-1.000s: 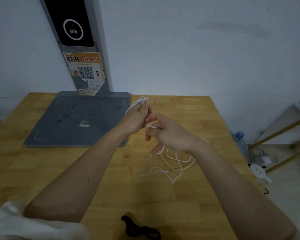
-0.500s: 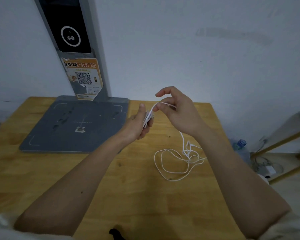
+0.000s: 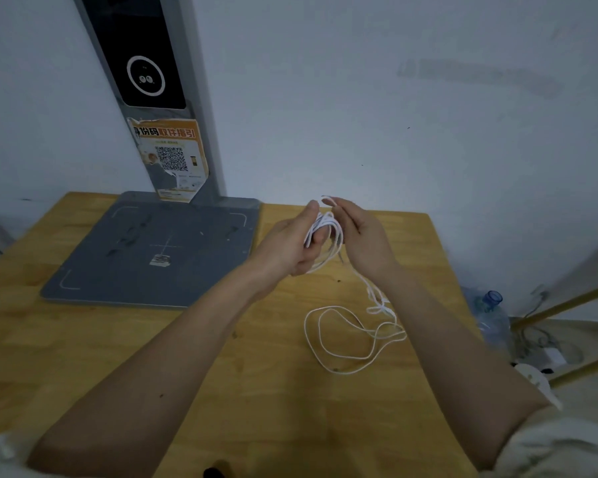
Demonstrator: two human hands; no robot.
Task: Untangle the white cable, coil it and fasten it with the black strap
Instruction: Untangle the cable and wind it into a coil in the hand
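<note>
The white cable is partly wound into a small bundle around the fingers of my left hand, held up above the far part of the wooden table. My right hand pinches a strand of the cable right beside that bundle, at its top. From the hands the cable drops down to the right and ends in loose loops lying on the table. Only a tip of the black strap shows at the bottom edge of the view, near me.
A grey flat base with an upright post carrying a screen and an orange sticker stands at the back left. Off the table's right edge are a water bottle, a wooden rack and floor clutter.
My right hand brought the cable up and over to my left hand, adding a turn to the bundle. The loose loops on the table shifted and grew smaller. The view tilted up.
</note>
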